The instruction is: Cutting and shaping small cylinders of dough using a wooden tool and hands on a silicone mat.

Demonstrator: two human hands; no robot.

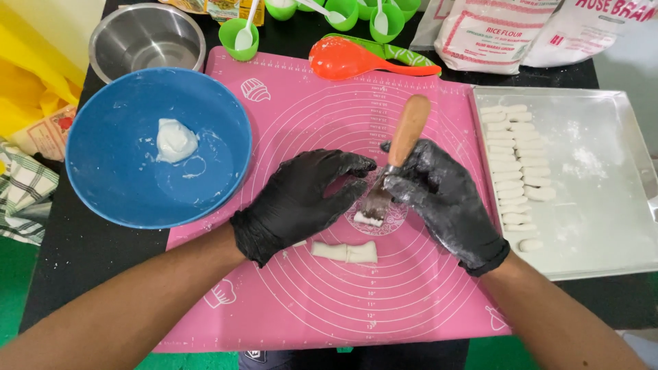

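Slanting, the fork (394, 161) points handle up-right, tines down-left.

right hand (445, 199): grips fork (397, 157) | tines on dough piece (368, 219) | left hand (301, 199) beside

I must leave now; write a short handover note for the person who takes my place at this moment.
Right hand: gloved, grips a wooden-handled fork, tines pressed on a small dough piece on the pink mat.
Left hand: gloved, steadies beside that piece; it holds nothing.
Done: rows of shaped pieces lie on the metal tray.
Left: two cut pieces wait on the mat, and a dough lump sits in the blue bowl.
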